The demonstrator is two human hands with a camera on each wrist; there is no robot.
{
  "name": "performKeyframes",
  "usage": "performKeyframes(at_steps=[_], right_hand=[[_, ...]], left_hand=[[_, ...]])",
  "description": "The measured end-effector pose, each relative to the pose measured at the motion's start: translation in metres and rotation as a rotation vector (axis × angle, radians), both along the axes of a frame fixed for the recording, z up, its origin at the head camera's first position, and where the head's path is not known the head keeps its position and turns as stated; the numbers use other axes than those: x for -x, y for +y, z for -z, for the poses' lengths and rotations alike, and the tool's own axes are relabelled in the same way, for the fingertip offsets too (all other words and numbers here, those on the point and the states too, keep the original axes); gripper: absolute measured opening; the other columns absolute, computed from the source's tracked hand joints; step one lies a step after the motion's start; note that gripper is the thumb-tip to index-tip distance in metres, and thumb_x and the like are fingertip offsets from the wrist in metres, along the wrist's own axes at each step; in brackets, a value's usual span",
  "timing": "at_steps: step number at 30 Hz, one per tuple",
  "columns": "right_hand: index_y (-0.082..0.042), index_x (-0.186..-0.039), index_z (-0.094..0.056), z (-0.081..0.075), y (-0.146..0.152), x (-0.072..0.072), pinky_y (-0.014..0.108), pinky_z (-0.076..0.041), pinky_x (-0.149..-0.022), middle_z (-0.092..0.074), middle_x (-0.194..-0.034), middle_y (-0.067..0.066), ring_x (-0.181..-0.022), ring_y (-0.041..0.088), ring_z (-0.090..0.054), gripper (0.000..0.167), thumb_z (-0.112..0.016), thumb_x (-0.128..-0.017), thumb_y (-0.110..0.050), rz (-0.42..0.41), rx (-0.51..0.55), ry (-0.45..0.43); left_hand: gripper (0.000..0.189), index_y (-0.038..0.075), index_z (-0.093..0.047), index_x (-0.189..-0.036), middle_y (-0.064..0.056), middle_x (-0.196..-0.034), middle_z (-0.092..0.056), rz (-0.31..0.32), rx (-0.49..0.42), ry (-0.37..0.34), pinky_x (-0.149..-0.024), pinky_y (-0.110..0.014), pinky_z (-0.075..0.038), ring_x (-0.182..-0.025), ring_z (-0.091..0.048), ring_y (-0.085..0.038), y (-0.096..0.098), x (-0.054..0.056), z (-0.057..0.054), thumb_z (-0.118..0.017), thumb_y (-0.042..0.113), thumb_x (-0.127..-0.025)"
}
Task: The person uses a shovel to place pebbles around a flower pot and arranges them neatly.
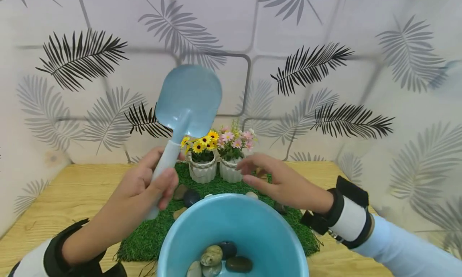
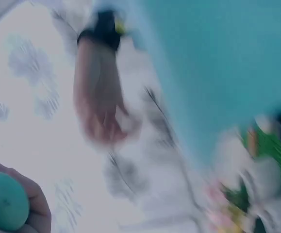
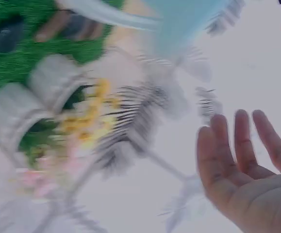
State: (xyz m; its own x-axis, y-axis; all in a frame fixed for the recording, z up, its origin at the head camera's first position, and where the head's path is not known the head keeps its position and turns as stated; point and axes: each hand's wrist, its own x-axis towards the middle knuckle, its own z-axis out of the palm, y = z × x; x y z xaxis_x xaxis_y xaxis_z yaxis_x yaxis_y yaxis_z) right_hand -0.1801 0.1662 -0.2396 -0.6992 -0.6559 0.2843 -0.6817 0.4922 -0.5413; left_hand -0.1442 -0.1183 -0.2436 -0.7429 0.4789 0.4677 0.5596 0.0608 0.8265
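Observation:
My left hand [image 1: 144, 184] grips the pale handle of a blue garden trowel [image 1: 191, 96], its blade raised and tilted up in front of the wall. In the left wrist view, fingers curl about the handle's round green-blue end [image 2: 5, 201]. Over the right side of the mat, my right hand [image 1: 278, 178] hovers with nothing in it, its fingers loosely bent; the right wrist view shows its fingers [image 3: 244, 145] spread apart. Below and between both hands stands a blue bucket [image 1: 231, 202]. Several stones [image 1: 211, 255] lie at its bottom.
Green artificial grass [image 1: 140, 243] covers part of the wooden table [image 1: 86, 188]. Two white pots stand at the back, one with yellow flowers [image 1: 202, 144], one with pink flowers [image 1: 234, 140]. More stones [image 1: 191, 197] lie around the bucket. A leaf-patterned wall covering [image 1: 306, 28] rises behind.

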Motion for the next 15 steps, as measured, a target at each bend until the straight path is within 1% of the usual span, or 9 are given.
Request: performKeyframes(at_steps=[2, 4, 6, 8, 9, 10, 12, 14, 15], right_hand=[[-0.009, -0.131, -0.048, -0.02, -0.009, -0.009, 0.032, -0.05, -0.087, -0.056, -0.126, 0.008, -0.112, 0.018, -0.056, 0.04, -0.042, -0.101, -0.035, -0.055, 0.059, -0.007], [-0.009, -0.139, -0.04, -0.036, -0.02, -0.02, 0.037, -0.047, -0.095, -0.05, -0.134, 0.008, -0.122, 0.019, -0.051, 0.053, -0.036, -0.1, -0.046, -0.116, 0.137, -0.056], [-0.007, -0.142, -0.035, -0.043, -0.034, -0.03, 0.041, -0.043, -0.101, -0.046, -0.139, 0.01, -0.128, 0.021, -0.046, 0.061, -0.033, -0.099, -0.05, -0.174, 0.242, -0.1], [-0.004, -0.139, -0.036, -0.045, -0.047, -0.04, 0.042, -0.04, -0.104, -0.048, -0.136, 0.012, -0.126, 0.021, -0.047, 0.06, -0.034, -0.099, -0.048, -0.216, 0.351, -0.136], [-0.002, -0.136, -0.038, -0.044, -0.053, -0.044, 0.039, -0.042, -0.101, -0.05, -0.132, 0.013, -0.121, 0.02, -0.05, 0.056, -0.034, -0.1, -0.045, -0.219, 0.386, -0.138], [-0.002, -0.131, -0.041, -0.042, -0.057, -0.047, 0.036, -0.047, -0.093, -0.053, -0.128, 0.013, -0.111, 0.019, -0.057, 0.049, -0.034, -0.102, -0.041, -0.218, 0.416, -0.146], [-0.003, -0.123, -0.045, -0.04, -0.062, -0.053, 0.031, -0.053, -0.071, -0.058, -0.117, 0.012, -0.084, 0.015, -0.062, 0.042, -0.035, -0.102, -0.037, -0.196, 0.452, -0.165], [-0.003, -0.119, -0.048, -0.037, -0.062, -0.058, 0.03, -0.048, -0.051, -0.061, -0.105, 0.012, -0.06, 0.013, -0.055, 0.042, -0.034, -0.102, -0.039, -0.175, 0.445, -0.176], [-0.003, -0.119, -0.048, -0.036, -0.061, -0.059, 0.03, -0.044, -0.045, -0.061, -0.104, 0.011, -0.053, 0.013, -0.05, 0.044, -0.033, -0.102, -0.041, -0.159, 0.429, -0.176]], left_hand=[[0.035, 0.009, -0.027, -0.135, -0.009, -0.084, -0.046, 0.112, -0.022, -0.054, -0.061, -0.031, -0.046, -0.069, -0.048, -0.019, 0.012, -0.008, -0.011, -0.038, 0.016, -0.102], [0.043, 0.014, -0.018, -0.138, -0.012, -0.093, -0.042, 0.235, -0.024, -0.138, -0.068, -0.032, -0.044, -0.077, -0.045, -0.021, 0.024, -0.013, -0.017, -0.041, 0.015, -0.101], [0.051, 0.02, -0.011, -0.138, -0.012, -0.098, -0.038, 0.332, -0.014, -0.217, -0.074, -0.031, -0.042, -0.084, -0.042, -0.021, 0.036, -0.018, -0.021, -0.043, 0.013, -0.1], [0.062, 0.026, -0.004, -0.14, -0.011, -0.102, -0.039, 0.39, -0.005, -0.257, -0.078, -0.029, -0.042, -0.09, -0.042, -0.021, 0.046, -0.022, -0.02, -0.048, 0.011, -0.098], [0.066, 0.028, -0.001, -0.141, -0.011, -0.107, -0.039, 0.405, 0.002, -0.269, -0.08, -0.029, -0.042, -0.094, -0.043, -0.021, 0.05, -0.024, -0.02, -0.049, 0.012, -0.098], [0.071, 0.031, 0.002, -0.142, -0.01, -0.112, -0.04, 0.41, 0.009, -0.276, -0.085, -0.028, -0.042, -0.099, -0.044, -0.021, 0.053, -0.026, -0.019, -0.05, 0.012, -0.097], [0.078, 0.036, 0.009, -0.141, -0.007, -0.125, -0.036, 0.404, 0.044, -0.297, -0.092, -0.026, -0.041, -0.11, -0.043, -0.021, 0.055, -0.031, -0.018, -0.052, 0.016, -0.097], [0.082, 0.039, 0.017, -0.14, -0.005, -0.132, -0.034, 0.416, 0.085, -0.325, -0.099, -0.026, -0.039, -0.118, -0.042, -0.019, 0.053, -0.035, -0.018, -0.051, 0.02, -0.098], [0.08, 0.037, 0.017, -0.141, -0.003, -0.135, -0.032, 0.427, 0.111, -0.325, -0.102, -0.027, -0.038, -0.121, -0.041, -0.019, 0.051, -0.037, -0.018, -0.05, 0.021, -0.099]])
